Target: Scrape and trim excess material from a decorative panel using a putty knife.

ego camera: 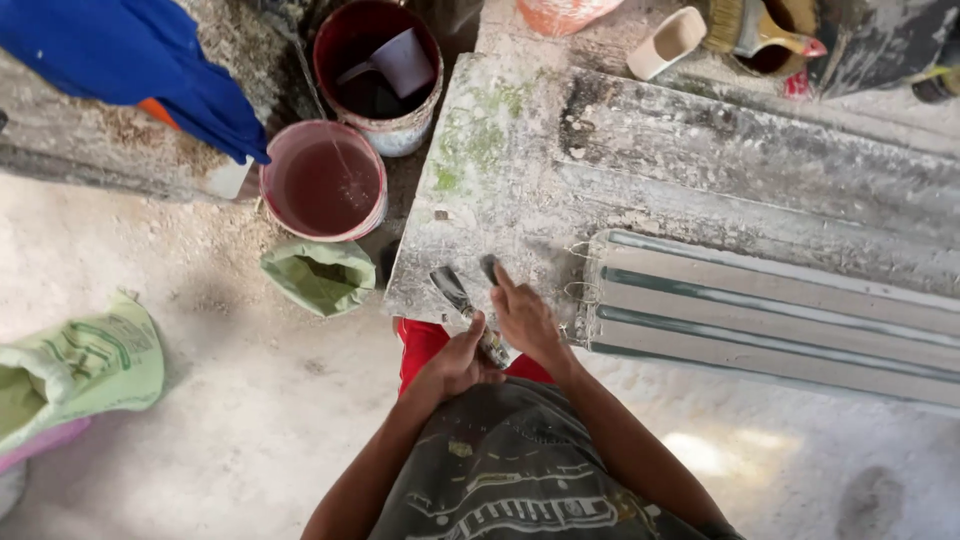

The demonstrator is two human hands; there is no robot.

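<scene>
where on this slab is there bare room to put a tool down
The slab is bare in its middle, between the mossy patch and the grooved mould, and along its ribbed right part. The near corner is crowded: the left hand and right hand hold scrapers there. The far edge has a cup and brush.

Rough, dusty concrete slab (pixel 520 170); dull metal scraper blade (pixel 452 290).

Hands: the left hand (pixel 455 362) and the right hand (pixel 527 322) are bare, with no gloves and no rings to see.
Forearms: uncovered; no sleeve reaches them.
Shirt: dark grey, with a faded pale print of lines and shapes on the front.
Lower clothing: red, showing just above the shirt.
</scene>
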